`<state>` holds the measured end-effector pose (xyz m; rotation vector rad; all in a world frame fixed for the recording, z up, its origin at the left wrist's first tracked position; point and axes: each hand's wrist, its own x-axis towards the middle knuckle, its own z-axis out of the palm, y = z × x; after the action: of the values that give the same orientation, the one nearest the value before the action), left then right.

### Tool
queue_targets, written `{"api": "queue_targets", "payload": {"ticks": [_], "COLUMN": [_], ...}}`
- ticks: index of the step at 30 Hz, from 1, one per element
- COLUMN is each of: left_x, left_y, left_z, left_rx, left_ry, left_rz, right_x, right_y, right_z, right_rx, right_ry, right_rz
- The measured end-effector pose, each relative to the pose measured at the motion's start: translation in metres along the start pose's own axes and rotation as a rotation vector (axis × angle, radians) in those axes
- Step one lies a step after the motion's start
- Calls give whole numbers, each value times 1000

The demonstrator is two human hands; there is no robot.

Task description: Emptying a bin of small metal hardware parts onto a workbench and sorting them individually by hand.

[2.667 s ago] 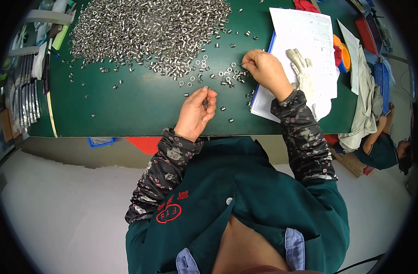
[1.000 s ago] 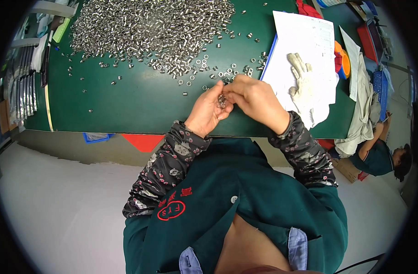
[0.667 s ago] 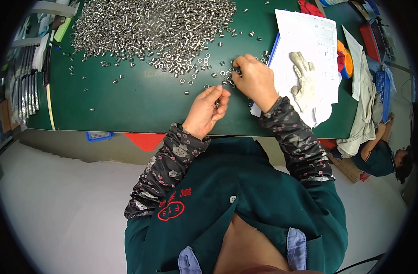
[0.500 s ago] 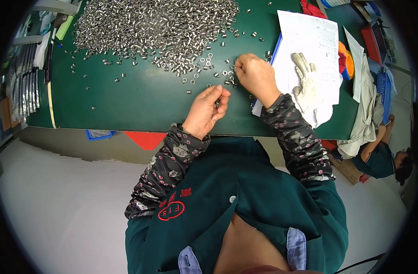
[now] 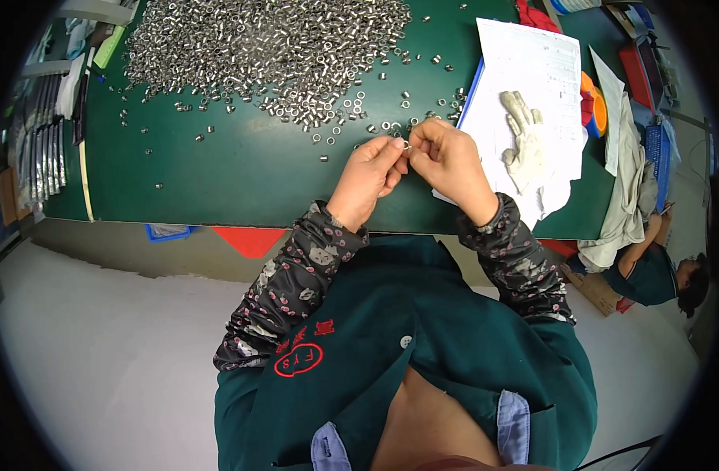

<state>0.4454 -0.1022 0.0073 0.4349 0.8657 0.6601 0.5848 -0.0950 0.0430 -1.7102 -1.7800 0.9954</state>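
My left hand [image 5: 365, 179] and my right hand [image 5: 452, 166] meet over the green tabletop [image 5: 241, 180], near its front edge. Between their fingertips is a small shiny metal ring [image 5: 406, 145], pinched by the left thumb and fingers and gripped from the other side by the right. Curled fingers hide whatever else may lie in the left palm. Just beyond my hands are several loose metal rings [image 5: 391, 126]. A large pile of the same small rings and sleeves [image 5: 265, 51] spreads over the far left and middle of the table.
A worn white glove [image 5: 524, 133] lies on printed sheets [image 5: 559, 74] on a blue clipboard at the right. Beyond them is an orange roll [image 5: 598, 110]. Bagged strips [image 5: 49, 161] stand at the left edge. A blue basket [image 5: 658, 161] and a co-worker [image 5: 646, 271] are far right.
My right hand has come down and slightly right from the loose rings, while my left has shifted right. Their fingertips now meet at a ring.
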Motion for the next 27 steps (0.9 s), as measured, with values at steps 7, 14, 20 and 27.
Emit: {"api": "queue_targets", "payload": {"ticks": [7, 14, 20, 27], "left_x": [8, 13, 12, 8], "left_y": [-19, -22, -13, -4], "left_z": [2, 9, 16, 3], "left_rx": [498, 486, 438, 120], "left_ry": [140, 188, 205, 276], "left_rz": [125, 111, 62, -32], "right_x": [-8, -10, -5, -11], "right_y": [7, 4, 11, 11], "right_z": [-5, -4, -11, -28], "right_rx": [-53, -354, -228, -113], "right_ry": [-69, 66, -10, 0], "right_rz": [37, -175, -111, -83]}}
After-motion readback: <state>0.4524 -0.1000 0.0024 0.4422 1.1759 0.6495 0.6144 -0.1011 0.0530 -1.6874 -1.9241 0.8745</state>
